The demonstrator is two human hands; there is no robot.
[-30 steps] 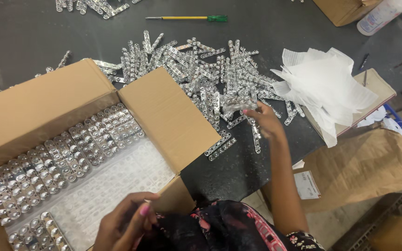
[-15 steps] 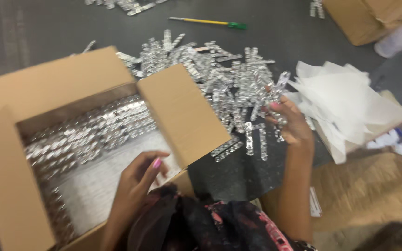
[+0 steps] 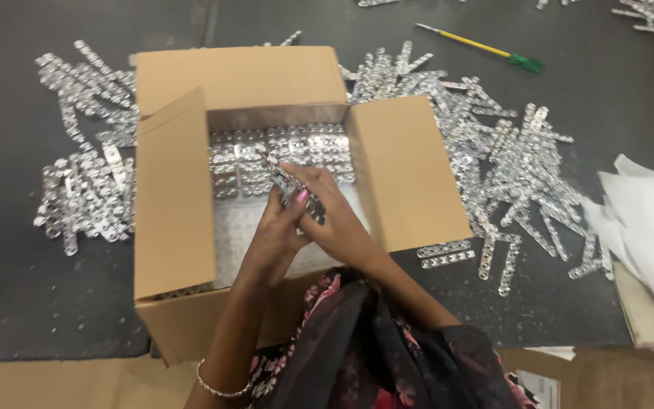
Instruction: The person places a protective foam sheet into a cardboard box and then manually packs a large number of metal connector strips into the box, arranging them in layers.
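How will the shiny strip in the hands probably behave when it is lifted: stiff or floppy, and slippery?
The shiny strip probably stays stiff: it juts straight beyond the left hand and right hand without sagging. Its glossy surface suggests it may slip. Flat and thin like the loose strips on the table, it seems unlikely to roll.

Both bare forearms reach forward, converging. The left hand [image 3: 275, 235], pink-nailed, curls its fingers inward; the right hand [image 3: 334, 216] lies pressed against it, fingers closed together. A beaded bracelet circles the left wrist
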